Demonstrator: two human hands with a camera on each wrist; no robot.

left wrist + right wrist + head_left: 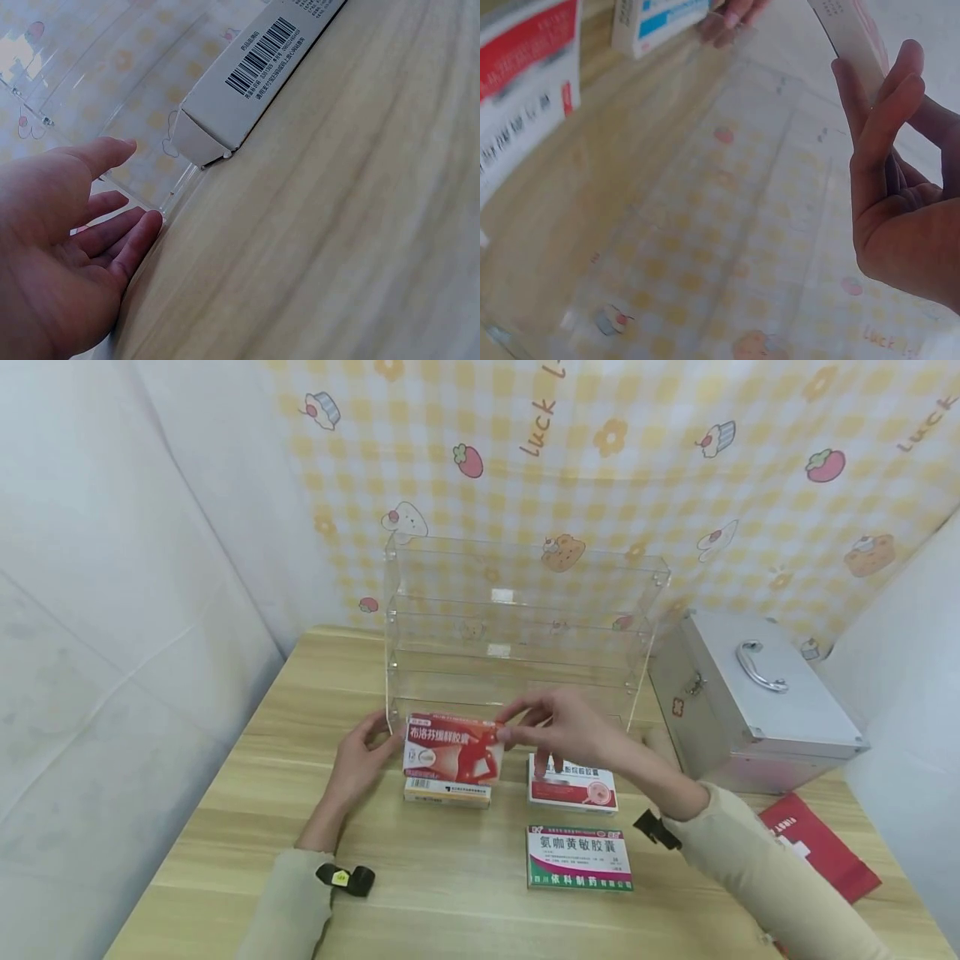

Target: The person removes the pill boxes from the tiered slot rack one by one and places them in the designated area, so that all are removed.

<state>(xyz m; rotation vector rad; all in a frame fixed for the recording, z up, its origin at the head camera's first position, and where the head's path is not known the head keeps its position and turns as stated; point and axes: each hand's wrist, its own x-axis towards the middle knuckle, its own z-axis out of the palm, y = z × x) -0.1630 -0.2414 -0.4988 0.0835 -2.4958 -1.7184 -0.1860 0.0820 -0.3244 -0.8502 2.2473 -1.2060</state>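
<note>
My right hand [558, 727] pinches the right end of a red and white medicine box [453, 750], held up in front of the clear acrylic display rack [525, 685]. In the right wrist view, finger and thumb grip the box [859, 45] by its end. My left hand [82, 232] rests at the lower left corner of the rack, fingers loose and thumb apart. Below the raised box, a white box [447, 793] lies on the table, partly hidden. A red and white box [572, 787] lies beneath my right hand, with a green and white box [579, 858] nearer.
To the right of the rack stands a silver metal case [757, 693] with a top handle. A red first aid pouch [832, 852] lies in front of it, partly covered by my right sleeve. A checked curtain [510, 468] hangs behind the wooden table [247, 827].
</note>
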